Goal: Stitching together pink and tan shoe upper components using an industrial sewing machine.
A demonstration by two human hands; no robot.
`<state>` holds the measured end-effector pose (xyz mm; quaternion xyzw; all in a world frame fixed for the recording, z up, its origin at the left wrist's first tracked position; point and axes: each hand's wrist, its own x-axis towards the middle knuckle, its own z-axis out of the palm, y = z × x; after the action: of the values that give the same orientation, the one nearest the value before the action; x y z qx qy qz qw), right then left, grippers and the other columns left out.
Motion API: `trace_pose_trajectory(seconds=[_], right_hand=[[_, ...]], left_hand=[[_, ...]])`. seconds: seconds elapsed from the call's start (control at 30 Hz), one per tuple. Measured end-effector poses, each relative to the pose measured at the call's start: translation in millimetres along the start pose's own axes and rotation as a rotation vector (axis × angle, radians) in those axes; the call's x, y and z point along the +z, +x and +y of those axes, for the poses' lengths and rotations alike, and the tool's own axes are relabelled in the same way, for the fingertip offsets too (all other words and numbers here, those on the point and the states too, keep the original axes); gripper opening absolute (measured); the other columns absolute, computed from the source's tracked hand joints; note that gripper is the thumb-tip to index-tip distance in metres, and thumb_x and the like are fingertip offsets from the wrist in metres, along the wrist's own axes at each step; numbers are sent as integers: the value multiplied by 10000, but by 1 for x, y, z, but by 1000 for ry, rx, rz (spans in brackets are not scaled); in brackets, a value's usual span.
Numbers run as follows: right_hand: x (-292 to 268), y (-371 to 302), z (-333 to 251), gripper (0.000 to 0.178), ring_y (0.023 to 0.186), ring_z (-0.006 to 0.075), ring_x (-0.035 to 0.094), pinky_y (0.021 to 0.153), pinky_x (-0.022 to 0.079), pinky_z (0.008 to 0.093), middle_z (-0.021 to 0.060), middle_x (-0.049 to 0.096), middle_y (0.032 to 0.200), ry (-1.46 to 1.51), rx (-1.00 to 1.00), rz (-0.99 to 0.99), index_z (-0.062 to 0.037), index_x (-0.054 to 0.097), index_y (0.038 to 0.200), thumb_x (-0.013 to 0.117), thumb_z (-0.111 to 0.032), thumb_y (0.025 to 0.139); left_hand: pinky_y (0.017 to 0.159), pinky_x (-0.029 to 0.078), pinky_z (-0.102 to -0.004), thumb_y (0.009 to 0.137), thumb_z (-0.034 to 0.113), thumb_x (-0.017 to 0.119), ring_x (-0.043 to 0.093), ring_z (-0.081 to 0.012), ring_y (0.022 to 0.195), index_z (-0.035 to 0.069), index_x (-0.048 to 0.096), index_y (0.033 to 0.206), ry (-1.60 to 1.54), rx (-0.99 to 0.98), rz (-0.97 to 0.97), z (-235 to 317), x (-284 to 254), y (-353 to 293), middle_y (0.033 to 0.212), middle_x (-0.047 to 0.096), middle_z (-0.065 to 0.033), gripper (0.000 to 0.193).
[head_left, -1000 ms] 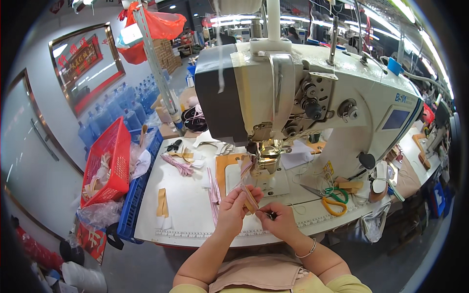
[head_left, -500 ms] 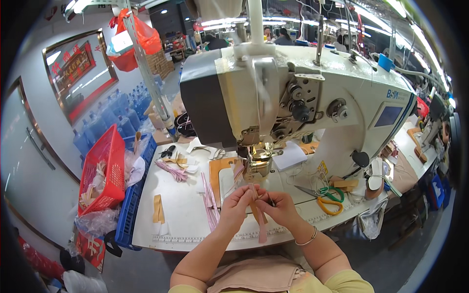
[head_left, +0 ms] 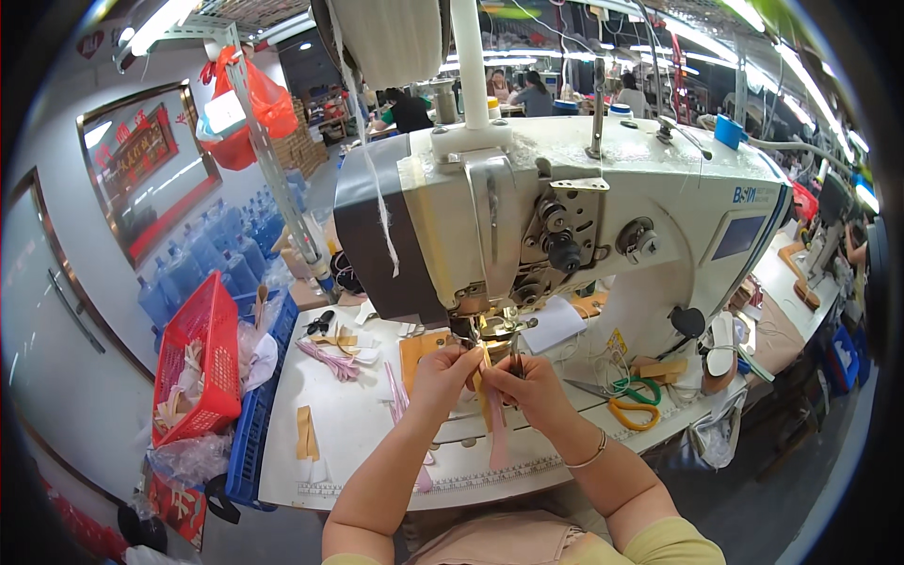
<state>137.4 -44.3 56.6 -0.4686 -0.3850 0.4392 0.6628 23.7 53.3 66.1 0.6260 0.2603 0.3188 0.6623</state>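
Note:
A white and dark-grey industrial sewing machine (head_left: 631, 202) stands in front of me. Just below and before its lit needle area (head_left: 494, 328), my left hand (head_left: 450, 375) pinches the upper end of a tan strip and a pink strip (head_left: 497, 435). My right hand (head_left: 529, 388) grips the same strips from the other side, fingers closed. The strips hang down between my hands toward the table's front edge. Something thin and dark shows at my right fingertips, too small to name. My fingers partly hide the presser foot.
Pink strips (head_left: 330, 362) and a folded tan strip (head_left: 306, 433) lie on the white table (head_left: 367, 476), at left. Orange-and-green-handled scissors (head_left: 633, 412) and tan pieces (head_left: 659, 369) lie right. A red basket (head_left: 200, 363) and blue crate (head_left: 252, 443) stand left. People sit farther back.
Both hands have moved up and forward, closer to the needle, carrying the pink and tan strips. My view has tilted upward a little.

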Motion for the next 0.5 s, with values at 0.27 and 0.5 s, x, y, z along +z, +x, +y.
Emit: trace_pose_trajectory(seconds=[0.27, 0.5], right_hand=[[-3, 5, 2, 210, 506, 22, 414, 434, 304, 158, -15, 534, 607, -13, 2, -16, -25, 571, 697, 619, -202, 798], [0, 5, 4, 198, 505, 23, 416, 435, 312, 157, -11, 534, 606, 15, -8, 6, -22, 573, 694, 617, -185, 798]], left_hand=[[479, 352, -196, 810, 204, 565, 454, -63, 501, 21, 544, 610, -3, 26, 40, -2, 1, 2, 553, 508, 1, 272], [493, 378, -195, 806, 252, 584, 474, -62, 522, 3, 570, 637, 102, 13, 35, 8, 1, -1, 570, 528, -6, 302]])
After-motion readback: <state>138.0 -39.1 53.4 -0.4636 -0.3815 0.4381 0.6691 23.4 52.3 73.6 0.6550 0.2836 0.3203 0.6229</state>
